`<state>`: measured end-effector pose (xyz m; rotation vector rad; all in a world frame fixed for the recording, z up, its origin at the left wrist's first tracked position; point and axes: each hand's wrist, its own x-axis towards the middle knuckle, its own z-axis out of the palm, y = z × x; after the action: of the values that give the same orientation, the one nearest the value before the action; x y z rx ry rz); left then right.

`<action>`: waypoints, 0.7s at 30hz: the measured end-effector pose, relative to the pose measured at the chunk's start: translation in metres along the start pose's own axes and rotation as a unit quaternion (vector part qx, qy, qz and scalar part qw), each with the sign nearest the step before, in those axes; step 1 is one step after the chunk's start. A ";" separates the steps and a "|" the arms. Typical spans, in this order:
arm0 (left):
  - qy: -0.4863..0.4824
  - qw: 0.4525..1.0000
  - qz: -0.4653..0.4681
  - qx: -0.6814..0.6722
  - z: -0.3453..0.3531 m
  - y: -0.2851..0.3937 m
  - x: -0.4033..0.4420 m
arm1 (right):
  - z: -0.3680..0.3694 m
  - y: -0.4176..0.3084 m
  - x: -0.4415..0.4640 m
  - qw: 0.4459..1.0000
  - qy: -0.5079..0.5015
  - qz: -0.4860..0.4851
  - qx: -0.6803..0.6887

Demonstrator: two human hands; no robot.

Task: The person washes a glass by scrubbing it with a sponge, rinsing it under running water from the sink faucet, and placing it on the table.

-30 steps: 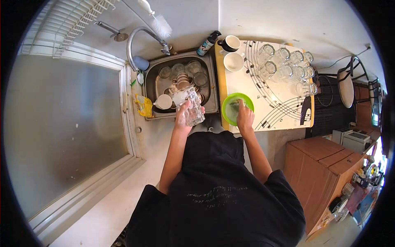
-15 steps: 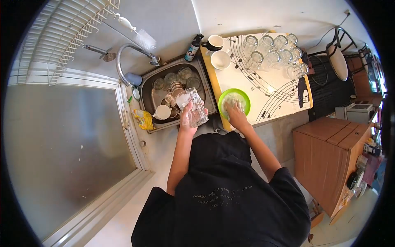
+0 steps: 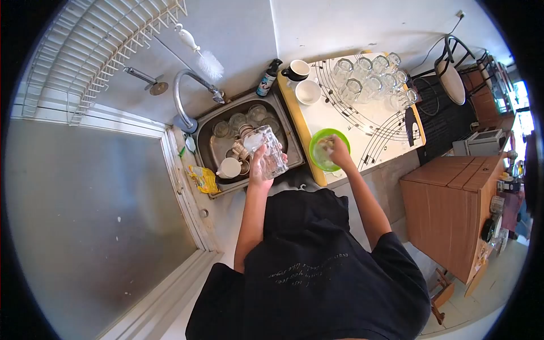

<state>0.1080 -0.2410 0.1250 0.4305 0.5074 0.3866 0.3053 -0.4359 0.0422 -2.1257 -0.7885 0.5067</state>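
Note:
My left hand (image 3: 260, 164) is wrapped round a clear glass (image 3: 271, 153) with white suds on it, held tilted over the near edge of the sink. My right hand (image 3: 339, 152) is at the rim of a green bowl (image 3: 317, 157), its fingers closed and pointing inward. Whatever they grip is too small and blurred to name. Pale, soapy-looking liquid lies in the bowl. Below the glass, the metal sink (image 3: 198, 131) holds several glasses (image 3: 238, 121), stacked brownish cups (image 3: 241, 149) and a white cup (image 3: 229, 168).
Several clear glasses (image 3: 372, 86) stand on the music-note table (image 3: 377, 122), with a white bowl (image 3: 307, 92) and a black cup (image 3: 296, 70) at its left. A dark bottle (image 3: 268, 77) stands behind the sink. The faucet (image 3: 180, 93) arches over it; a yellow packet (image 3: 203, 179) lies alongside.
My right hand has lifted from inside the green bowl to its right side, and its fingers have drawn together. My left hand still holds the glass. The view has shifted slightly.

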 end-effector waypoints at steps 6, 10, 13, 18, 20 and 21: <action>-0.026 1.000 -0.012 0.000 -0.008 0.025 0.003 | 0.001 0.042 0.008 0.935 -0.040 0.121 0.330; -0.030 0.999 -0.017 0.023 -0.018 0.036 0.006 | -0.028 -0.020 -0.007 0.825 -0.071 0.256 0.499; -0.006 0.999 -0.025 0.032 -0.020 0.046 0.003 | -0.032 -0.022 -0.005 0.795 -0.068 0.317 0.513; -0.019 0.999 -0.024 0.043 -0.025 0.061 0.004 | -0.008 -0.002 0.001 0.796 0.020 0.334 0.504; -0.023 0.998 -0.028 0.047 -0.029 0.064 0.005 | 0.001 -0.005 0.004 0.802 0.041 0.343 0.487; -0.019 0.999 -0.030 0.037 -0.024 0.068 0.002 | 0.006 -0.006 0.006 0.806 0.061 0.351 0.472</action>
<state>0.0798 -0.1754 0.1383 0.4916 0.4972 0.3031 0.3034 -0.4257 0.0429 -1.3782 0.3660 0.8950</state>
